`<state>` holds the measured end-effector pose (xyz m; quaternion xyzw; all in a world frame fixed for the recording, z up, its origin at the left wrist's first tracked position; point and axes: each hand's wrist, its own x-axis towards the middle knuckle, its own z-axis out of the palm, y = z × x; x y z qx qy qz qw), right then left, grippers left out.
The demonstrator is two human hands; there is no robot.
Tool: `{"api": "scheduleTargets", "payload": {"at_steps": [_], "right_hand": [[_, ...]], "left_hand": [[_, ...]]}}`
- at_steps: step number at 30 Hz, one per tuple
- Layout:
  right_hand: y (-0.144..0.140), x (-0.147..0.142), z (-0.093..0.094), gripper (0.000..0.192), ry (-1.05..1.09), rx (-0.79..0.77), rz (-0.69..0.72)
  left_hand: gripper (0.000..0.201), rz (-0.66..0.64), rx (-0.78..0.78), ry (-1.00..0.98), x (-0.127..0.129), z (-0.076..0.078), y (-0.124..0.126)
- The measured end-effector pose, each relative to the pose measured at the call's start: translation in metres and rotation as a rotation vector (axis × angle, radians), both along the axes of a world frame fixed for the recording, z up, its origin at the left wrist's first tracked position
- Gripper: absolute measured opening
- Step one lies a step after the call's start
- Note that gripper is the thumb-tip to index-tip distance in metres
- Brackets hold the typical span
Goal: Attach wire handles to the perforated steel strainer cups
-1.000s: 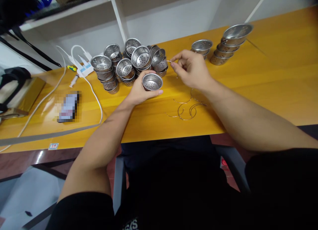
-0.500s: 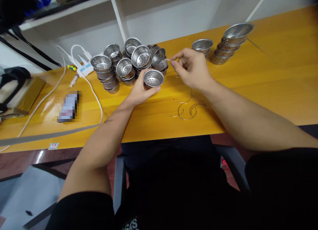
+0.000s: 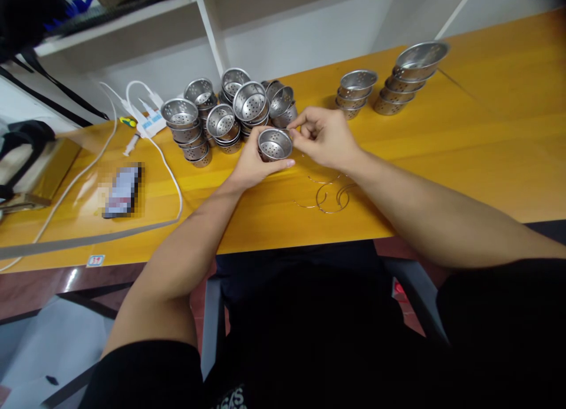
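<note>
My left hand (image 3: 250,164) is wrapped around a small perforated metal cup (image 3: 275,144), fingers curled under and around its wall, thumb along the near side, so the cup sits lifted just above the yellow table (image 3: 464,138) with its open mouth tilted toward me. My right hand (image 3: 325,137) comes in from the right and meets the cup at its right rim; thumb and forefinger are pressed together in a pinch there, touching the rim. I cannot tell whether a wire sits between those fingertips, it is too thin to make out at this spot.

Just behind the held cup, and touching distance from my left fingertips, is a cluster of the same cups (image 3: 230,111), stacked in short piles, some leaning. Beyond my right hand, farther back and to the right, stand two more stacks of cups (image 3: 356,91); the one at the far right is topped by a wider strainer bowl (image 3: 420,56).

Nearer to me than the pinch, under my right wrist, lie several thin wire loops (image 3: 329,195) flat on the table, overlapping one another. Well to the left of the grip lie a white cable (image 3: 170,173) and a phone (image 3: 121,191); a power strip (image 3: 148,123) sits behind them by the wall.
</note>
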<state>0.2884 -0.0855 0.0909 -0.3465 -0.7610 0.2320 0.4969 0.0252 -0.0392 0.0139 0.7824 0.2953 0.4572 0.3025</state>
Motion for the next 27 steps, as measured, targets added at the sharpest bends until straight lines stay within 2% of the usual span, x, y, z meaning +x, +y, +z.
{"api": "scheduleTargets", "payload": {"at_steps": [7,15,27], "right_hand": [[0.001,0.000,0.002,0.053,0.054,-0.055,-0.059],[0.003,0.004,0.005,0.059,0.081,-0.041,-0.075],[0.002,0.000,0.001,0.045,0.037,-0.051,-0.015]], "left_hand": [[0.097,-0.006,-0.071,-0.013,0.007,0.014,-0.010],[0.100,0.079,-0.053,0.031,0.003,0.032,-0.022],[0.116,0.006,-0.098,-0.020,0.004,0.017,-0.013]]}}
